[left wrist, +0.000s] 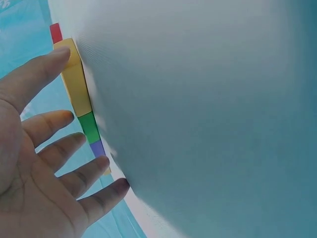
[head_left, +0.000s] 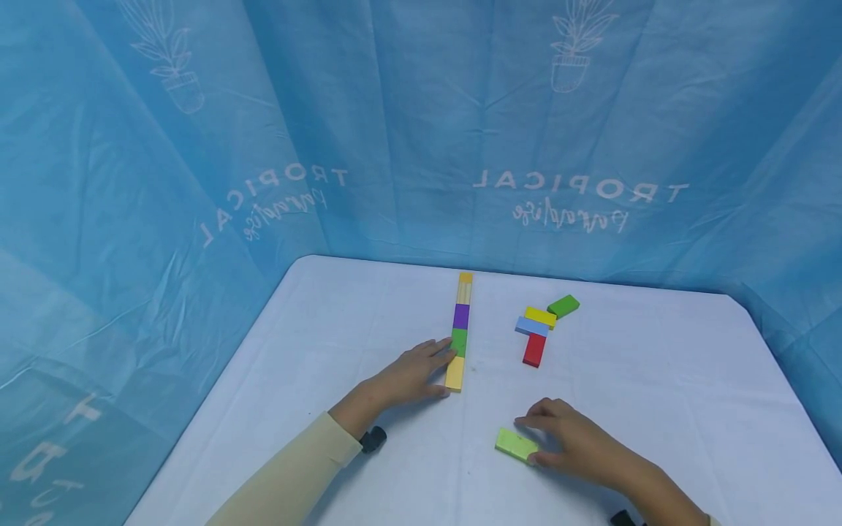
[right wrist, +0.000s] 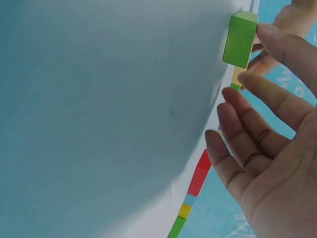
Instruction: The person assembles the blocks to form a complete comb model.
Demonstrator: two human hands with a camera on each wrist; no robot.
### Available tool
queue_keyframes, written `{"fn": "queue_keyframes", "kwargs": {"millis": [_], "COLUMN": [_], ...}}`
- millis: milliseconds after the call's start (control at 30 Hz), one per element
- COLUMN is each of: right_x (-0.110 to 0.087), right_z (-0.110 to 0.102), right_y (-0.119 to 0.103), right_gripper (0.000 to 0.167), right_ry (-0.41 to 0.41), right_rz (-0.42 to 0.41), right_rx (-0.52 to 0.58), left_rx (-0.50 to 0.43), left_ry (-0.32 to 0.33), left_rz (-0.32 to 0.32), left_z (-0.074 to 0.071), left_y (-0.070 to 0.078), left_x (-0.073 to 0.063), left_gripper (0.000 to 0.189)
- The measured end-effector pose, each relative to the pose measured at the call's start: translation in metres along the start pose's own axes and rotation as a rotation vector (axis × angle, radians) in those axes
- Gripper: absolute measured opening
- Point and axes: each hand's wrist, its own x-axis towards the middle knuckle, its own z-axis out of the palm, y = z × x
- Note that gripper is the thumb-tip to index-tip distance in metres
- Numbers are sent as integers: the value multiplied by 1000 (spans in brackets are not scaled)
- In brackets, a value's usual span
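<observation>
Light green block (head_left: 513,443) at right hand (head_left: 575,442)

Block lies flat on the tabletop (head_left: 658,409); the right hand, loosely spread, grips nothing. Left hand (head_left: 408,376), fingers extended, grips nothing beside the row of blocks (head_left: 462,316).

Left hand (left wrist: 39,186) cut off in left wrist view, right sleeve (head_left: 712,521) mostly outside head view
</observation>
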Motion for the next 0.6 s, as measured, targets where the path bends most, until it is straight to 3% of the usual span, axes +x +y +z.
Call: {"fn": "queue_keyframes", "kwargs": {"millis": [267,600], "right_x": [3,17], "right_z": [2,10], "right_y": [2,-12], "right_gripper": [47,47], "right_ry": [-16,-9], "right_rz": [-14,97], "right_rx": [28,71], "left_rx": [4,-14], "left_ry": [10,10], "left_rz": [11,12], "left_z": [1,2], "left_y": [0,-1], "left_x": [0,0], "left_gripper": [73,73]}}
